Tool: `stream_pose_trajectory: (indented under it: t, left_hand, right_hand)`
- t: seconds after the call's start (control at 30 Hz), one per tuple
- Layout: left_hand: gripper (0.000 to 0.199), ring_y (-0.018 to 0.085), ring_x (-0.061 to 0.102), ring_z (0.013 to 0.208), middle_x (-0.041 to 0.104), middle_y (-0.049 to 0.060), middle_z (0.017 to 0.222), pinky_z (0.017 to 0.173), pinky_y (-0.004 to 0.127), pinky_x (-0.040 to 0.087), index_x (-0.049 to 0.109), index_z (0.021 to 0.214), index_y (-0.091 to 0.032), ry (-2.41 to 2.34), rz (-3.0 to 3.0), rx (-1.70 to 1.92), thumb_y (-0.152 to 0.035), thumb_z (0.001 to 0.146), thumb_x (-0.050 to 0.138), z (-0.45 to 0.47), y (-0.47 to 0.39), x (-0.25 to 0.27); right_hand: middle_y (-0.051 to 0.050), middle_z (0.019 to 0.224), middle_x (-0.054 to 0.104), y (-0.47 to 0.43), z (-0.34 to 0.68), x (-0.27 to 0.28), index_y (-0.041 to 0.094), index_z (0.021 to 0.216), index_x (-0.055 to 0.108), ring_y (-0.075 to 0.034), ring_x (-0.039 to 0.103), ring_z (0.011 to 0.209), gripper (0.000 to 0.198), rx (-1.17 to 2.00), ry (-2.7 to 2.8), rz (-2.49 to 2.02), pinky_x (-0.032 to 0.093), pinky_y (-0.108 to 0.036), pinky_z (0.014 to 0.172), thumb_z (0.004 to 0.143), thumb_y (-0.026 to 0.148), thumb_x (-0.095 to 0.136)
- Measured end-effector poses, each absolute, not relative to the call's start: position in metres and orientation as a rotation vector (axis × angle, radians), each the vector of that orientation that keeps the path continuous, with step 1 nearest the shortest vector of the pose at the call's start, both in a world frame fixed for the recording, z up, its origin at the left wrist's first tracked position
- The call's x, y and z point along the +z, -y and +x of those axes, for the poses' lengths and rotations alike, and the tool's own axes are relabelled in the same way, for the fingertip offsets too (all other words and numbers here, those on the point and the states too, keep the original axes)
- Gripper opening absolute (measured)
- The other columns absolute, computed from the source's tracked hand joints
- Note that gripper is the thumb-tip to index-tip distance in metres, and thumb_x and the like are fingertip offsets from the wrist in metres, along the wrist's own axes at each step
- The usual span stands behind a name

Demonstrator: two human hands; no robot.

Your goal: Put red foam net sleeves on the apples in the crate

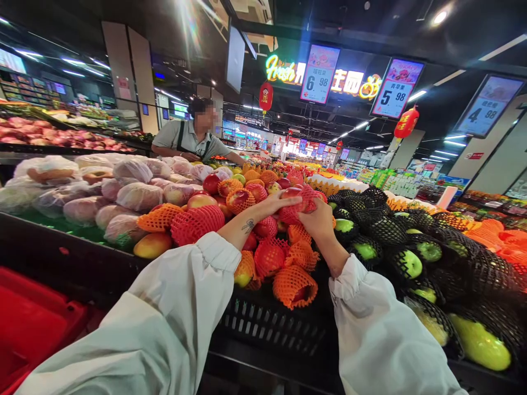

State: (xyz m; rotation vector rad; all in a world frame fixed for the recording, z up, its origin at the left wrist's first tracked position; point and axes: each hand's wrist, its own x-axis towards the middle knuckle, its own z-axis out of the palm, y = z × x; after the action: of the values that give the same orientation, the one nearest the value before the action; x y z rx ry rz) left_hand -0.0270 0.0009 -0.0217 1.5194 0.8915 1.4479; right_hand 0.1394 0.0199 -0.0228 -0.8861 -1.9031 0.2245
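Over the middle of the fruit pile, my two hands are close together on a red apple (pixel 290 192) partly in a pink foam net (pixel 307 198). My left hand (pixel 272 205), coming from the left, has its fingers closed round the apple. From the right, my right hand (pixel 318 220) grips the netted side; part of the fruit is hidden by the fingers. Just below lie more red apples in pink nets (pixel 270 258) and orange nets (pixel 295 286). A bare yellow-red apple (pixel 152 245) rests farther left at the bin's edge.
Bagged pale fruit (pixel 139 196) fills the left side. Green apples in black nets (pixel 387 225) are heaped on the right. A slotted black crate (pixel 272 323) faces me, with a red bin (pixel 33 323) at lower left. Another person (pixel 193 134) leans over the far side.
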Motion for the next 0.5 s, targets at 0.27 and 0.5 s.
stream_pose_trajectory:
  t: [0.27, 0.5]
  left_hand:
    - [0.053, 0.020, 0.064, 0.080, 0.072, 0.005, 0.088, 0.082, 0.035, 0.052, 0.070, 0.092, -0.016, -0.896, 1.296, 1.844, -0.043, 0.049, 0.086, -0.025, 0.002, -0.016]
    - [0.055, 0.017, 0.059, 0.072, 0.068, 0.001, 0.085, 0.056, 0.027, 0.044, 0.065, 0.094, -0.021, -0.825, 0.950, 1.991, -0.060, 0.055, 0.076, -0.032, 0.003, -0.012]
  right_hand:
    - [-0.008, 0.095, 0.079, -0.030, 0.134, -0.029, 0.021, 0.091, 0.072, -0.029, 0.074, 0.076, 0.023, 0.353, 1.925, -0.730, 0.062, -0.047, 0.080, 0.069, 0.027, 0.073]
    - [-0.008, 0.122, 0.077, -0.032, 0.131, -0.033, 0.021, 0.123, 0.073, -0.026, 0.078, 0.102, 0.038, 0.651, 1.898, -0.505, 0.063, -0.045, 0.096, 0.088, 0.036, 0.068]
